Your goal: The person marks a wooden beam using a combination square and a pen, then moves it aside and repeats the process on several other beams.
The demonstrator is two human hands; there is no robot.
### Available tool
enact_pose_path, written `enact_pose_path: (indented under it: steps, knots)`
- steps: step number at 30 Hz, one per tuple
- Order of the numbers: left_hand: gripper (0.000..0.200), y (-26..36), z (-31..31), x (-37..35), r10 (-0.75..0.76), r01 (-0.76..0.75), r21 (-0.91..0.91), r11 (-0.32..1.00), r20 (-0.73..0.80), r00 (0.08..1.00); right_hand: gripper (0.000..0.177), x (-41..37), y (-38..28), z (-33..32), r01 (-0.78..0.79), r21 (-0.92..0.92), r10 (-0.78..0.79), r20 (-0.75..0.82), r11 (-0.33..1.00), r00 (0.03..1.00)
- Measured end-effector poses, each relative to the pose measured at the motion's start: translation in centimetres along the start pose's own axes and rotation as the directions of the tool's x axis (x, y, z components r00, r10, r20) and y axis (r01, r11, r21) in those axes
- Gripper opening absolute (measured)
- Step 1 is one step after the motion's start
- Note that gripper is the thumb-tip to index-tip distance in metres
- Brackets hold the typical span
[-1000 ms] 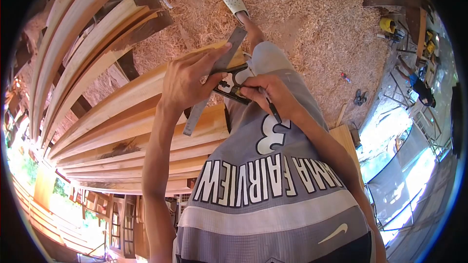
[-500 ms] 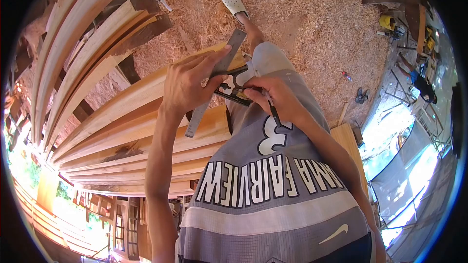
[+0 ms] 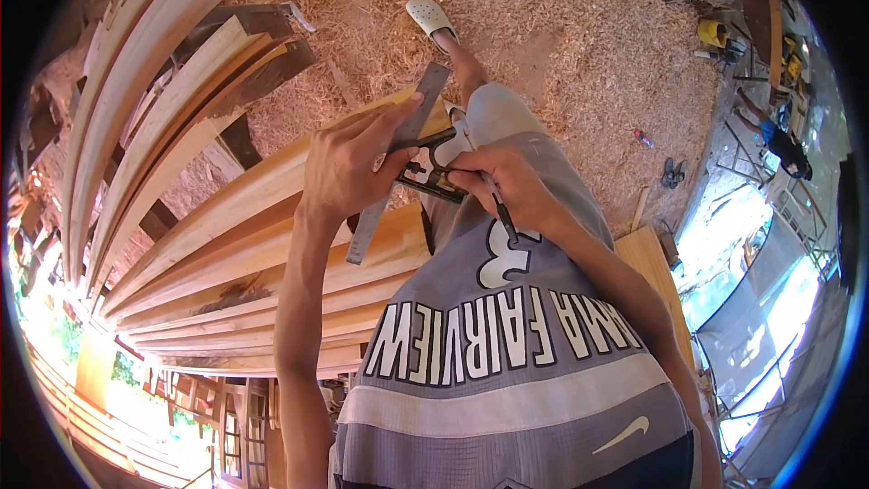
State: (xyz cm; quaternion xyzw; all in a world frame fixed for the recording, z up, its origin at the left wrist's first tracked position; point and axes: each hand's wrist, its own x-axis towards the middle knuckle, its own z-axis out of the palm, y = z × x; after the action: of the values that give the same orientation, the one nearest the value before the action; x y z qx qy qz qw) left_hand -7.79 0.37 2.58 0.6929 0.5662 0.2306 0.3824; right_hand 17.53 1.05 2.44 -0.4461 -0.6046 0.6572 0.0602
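A combination square is in my left hand (image 3: 348, 167), whose fingers are closed around it. Its steel blade (image 3: 422, 107) slants from upper right to lower left, passing partly behind the hand. The dark square head (image 3: 434, 183) lies between both hands, in front of my grey shirt. My right hand (image 3: 507, 186) pinches near the head's edge with thumb and fingertips. Tucked in that same hand is a dark pen (image 3: 503, 214), pointing down toward the shirt. My right fingertips partly hide the head's near side.
Long wooden boards (image 3: 208, 217) fan out on the left, with more stacked planks (image 3: 172, 72) above. Wood shavings (image 3: 579, 27) cover the ground. At far right another person (image 3: 783, 147) is near metal frames, and a yellow bucket (image 3: 712, 33) stands at the upper right.
My right hand has shifted slightly left and down along the square's head. The left hand keeps its grip on the square. The whole view has moved a little.
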Motion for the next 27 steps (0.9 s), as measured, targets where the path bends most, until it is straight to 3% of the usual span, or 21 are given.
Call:
enact_pose_path:
  steps: [27]
  knots:
    - [0.069,0.26,0.20,0.07,-0.014,0.014,0.006,1.000,-0.017,1.000,0.011,-0.12,-0.63,-0.55,-0.025,-0.054,0.024,-0.007,0.998,1.000]
